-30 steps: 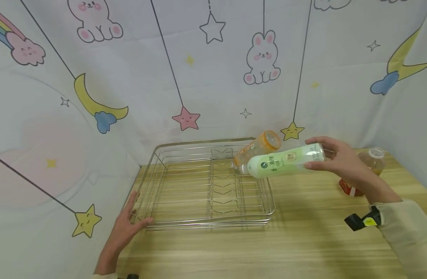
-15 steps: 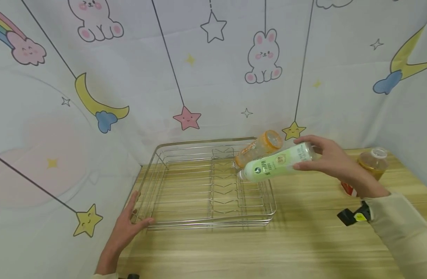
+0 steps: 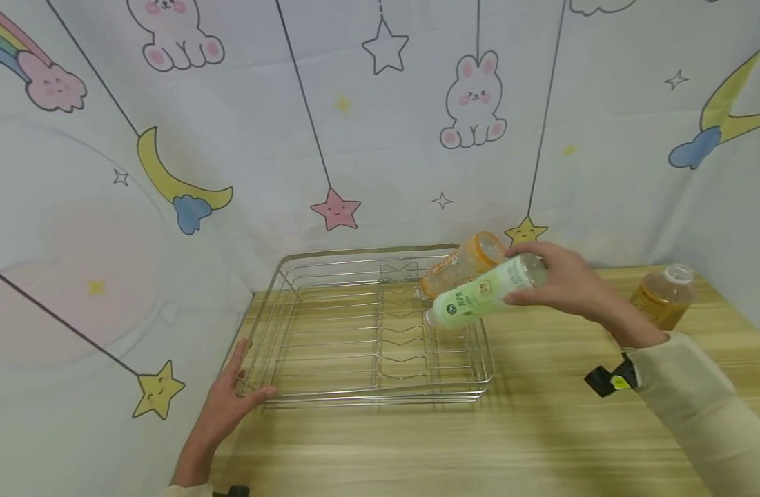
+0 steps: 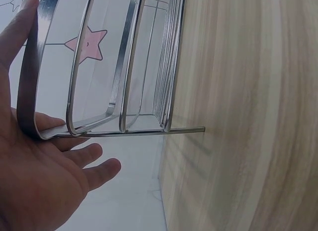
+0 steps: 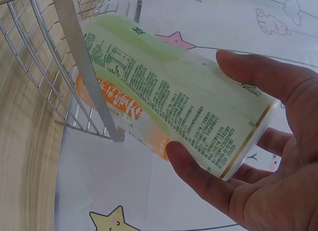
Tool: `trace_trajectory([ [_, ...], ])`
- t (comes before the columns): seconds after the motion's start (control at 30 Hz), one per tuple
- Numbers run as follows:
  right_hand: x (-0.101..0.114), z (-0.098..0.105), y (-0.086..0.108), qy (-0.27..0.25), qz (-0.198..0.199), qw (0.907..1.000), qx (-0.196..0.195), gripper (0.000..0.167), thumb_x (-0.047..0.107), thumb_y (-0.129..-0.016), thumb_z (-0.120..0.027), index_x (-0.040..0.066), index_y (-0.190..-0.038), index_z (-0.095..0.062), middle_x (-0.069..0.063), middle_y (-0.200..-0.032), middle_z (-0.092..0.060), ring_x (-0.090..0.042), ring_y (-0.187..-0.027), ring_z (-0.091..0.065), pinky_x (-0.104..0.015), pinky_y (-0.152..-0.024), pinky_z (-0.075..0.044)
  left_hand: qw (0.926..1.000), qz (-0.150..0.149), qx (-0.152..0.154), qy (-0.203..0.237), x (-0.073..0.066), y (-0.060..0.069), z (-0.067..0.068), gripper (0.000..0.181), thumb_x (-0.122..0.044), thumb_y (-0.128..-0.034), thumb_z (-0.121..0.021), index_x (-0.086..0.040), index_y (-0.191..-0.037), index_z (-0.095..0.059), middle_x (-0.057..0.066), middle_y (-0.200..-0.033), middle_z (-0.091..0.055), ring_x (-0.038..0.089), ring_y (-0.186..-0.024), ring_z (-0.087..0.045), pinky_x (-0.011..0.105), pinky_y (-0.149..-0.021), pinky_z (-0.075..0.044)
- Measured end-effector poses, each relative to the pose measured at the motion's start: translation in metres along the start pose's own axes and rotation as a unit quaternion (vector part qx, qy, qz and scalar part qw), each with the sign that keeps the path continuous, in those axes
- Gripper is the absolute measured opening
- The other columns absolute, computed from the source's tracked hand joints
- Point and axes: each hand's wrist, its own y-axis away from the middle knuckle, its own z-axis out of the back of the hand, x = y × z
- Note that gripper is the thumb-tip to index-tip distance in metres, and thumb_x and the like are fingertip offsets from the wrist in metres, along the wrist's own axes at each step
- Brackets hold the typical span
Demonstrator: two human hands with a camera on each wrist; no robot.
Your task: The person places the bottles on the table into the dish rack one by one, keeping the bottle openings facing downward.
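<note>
My right hand [image 3: 562,283] grips the base end of a green-labelled bottle [image 3: 473,298], which tilts cap-down over the right side of the wire rack [image 3: 355,395]. In the right wrist view the green bottle [image 5: 174,92] crosses the rack's flat metal rim, thumb and fingers around its base. Behind it an orange-labelled bottle [image 3: 457,269] leans in the rack's back right corner. My left hand [image 3: 221,400] touches the rack's left end; in the left wrist view the hand [image 4: 44,166] has its thumb and fingers around the corner of the rim [image 4: 30,87].
A bottle of amber liquid [image 3: 664,297] stands on the wooden table [image 3: 380,449] at the right, partly behind my right forearm. A patterned white cloth [image 3: 380,138] hangs behind and to the left of the rack.
My right hand has moved left with the green bottle, whose cap end has dropped lower inside the rack's right side. The left hand has kept its hold on the rack.
</note>
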Motion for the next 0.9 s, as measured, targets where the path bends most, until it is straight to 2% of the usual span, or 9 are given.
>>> trace_trajectory([
  [0.23,0.005,-0.007,-0.008,0.061,0.01,0.998,-0.013,0.069,0.026,-0.075,-0.087,0.005,-0.134,-0.056,-0.022,-0.121,-0.048,-0.036,-0.097,-0.052,-0.036,-0.067,-0.052,0.9999,-0.007,-0.005,-0.009,0.001,-0.001,0.0,0.104,-0.025,-0.0857,-0.075,-0.007,-0.159,-0.002,0.031,-0.158,-0.013,0.063,-0.129,-0.031,0.068,-0.087,-0.047],
  [0.43,0.006,-0.012,-0.01,0.058,0.005,0.9983,0.001,0.07,0.025,-0.075,-0.087,0.005,-0.134,-0.056,-0.022,-0.118,-0.047,-0.035,-0.095,-0.051,-0.034,-0.065,-0.051,0.9999,-0.01,-0.004,-0.008,0.001,-0.001,0.0,0.105,-0.026,-0.0858,-0.075,-0.005,-0.159,-0.002,0.031,-0.158,-0.013,0.063,-0.129,-0.03,0.069,-0.089,-0.044],
  [0.57,0.005,-0.016,-0.012,0.055,0.004,0.9985,0.004,0.071,0.025,-0.075,-0.087,0.006,-0.135,-0.055,-0.024,-0.124,-0.047,-0.036,-0.099,-0.05,-0.035,-0.067,-0.051,0.9999,-0.008,-0.003,-0.009,0.001,-0.001,0.0,0.104,-0.025,-0.086,-0.074,-0.004,-0.158,-0.003,0.03,-0.159,-0.012,0.063,-0.13,-0.03,0.07,-0.091,-0.043],
  [0.9,0.002,-0.027,-0.015,0.04,0.006,0.9991,-0.01,0.08,0.023,-0.076,-0.087,-0.001,-0.14,-0.046,-0.028,-0.128,-0.042,-0.036,-0.102,-0.049,-0.037,-0.069,-0.052,0.9999,-0.012,-0.002,-0.008,0.0,-0.001,0.0,0.103,-0.022,-0.0859,-0.074,-0.003,-0.158,-0.003,0.029,-0.159,-0.011,0.061,-0.13,-0.031,0.074,-0.095,-0.036],
])
